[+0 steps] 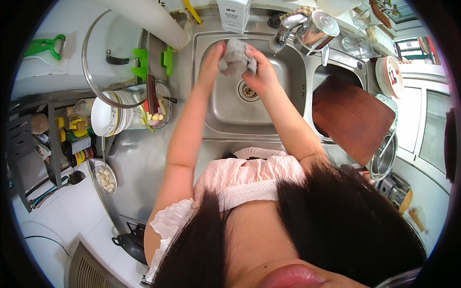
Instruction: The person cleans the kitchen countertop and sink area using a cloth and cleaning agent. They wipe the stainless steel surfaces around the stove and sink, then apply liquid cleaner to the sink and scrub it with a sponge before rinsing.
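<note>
A crumpled grey cloth (235, 58) is bunched between my two hands above the far part of the steel sink (223, 113). My left hand (214, 60) grips its left side, slightly smeared by motion. On the other side, my right hand (262, 72) has its fingers curled round the cloth's edge. Below and between the hands shows the round drain (248, 90). To the right of the cloth, the metal faucet (278, 41) stands at the sink's back rim.
A dark wooden cutting board (353, 120) lies across the smaller right basin. Stacked bowls (108, 115) and a pan lid (89, 81) stand on the left. Behind the sink are a white carton (234, 14) and a shiny metal container (317, 31). A pot (385, 156) sits at the right.
</note>
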Tool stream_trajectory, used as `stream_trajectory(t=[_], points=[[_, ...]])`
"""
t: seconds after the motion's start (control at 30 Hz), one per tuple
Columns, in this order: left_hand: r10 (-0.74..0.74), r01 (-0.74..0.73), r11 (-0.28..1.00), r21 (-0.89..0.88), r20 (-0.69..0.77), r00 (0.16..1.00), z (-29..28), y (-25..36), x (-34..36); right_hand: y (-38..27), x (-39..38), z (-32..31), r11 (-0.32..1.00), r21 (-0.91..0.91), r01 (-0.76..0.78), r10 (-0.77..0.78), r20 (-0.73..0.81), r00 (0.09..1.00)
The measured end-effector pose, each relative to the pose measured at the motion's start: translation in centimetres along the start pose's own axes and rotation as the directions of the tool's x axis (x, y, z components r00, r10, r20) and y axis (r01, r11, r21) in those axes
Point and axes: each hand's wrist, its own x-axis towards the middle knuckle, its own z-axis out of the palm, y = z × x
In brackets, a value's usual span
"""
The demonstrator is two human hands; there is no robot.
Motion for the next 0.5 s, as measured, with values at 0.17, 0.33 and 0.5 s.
stream_trajectory(t=[0.17, 0.33, 0.5], points=[[-0.409, 0.395, 0.76, -0.516, 0.093, 0.908, 2.3, -9.2, -5.2, 2.3, -3.1, -6.2, 0.904, -0.413, -0.107, -0.034, -0.321, 0.947], [-0.395, 0.345, 0.676, -0.651, 0.074, 0.916, 1.2, -15.8, -6.0, 9.2, -5.6, -11.5, -0.11, -0.942, 0.317, -0.18, 0.332, 0.926], [-0.334, 0.345, 0.709, -0.615, 0.137, 0.932, 5.9, -13.3, -6.6, 7.4, 0.4, -16.7, 0.124, -0.989, -0.078, -0.4, -0.122, 0.908]])
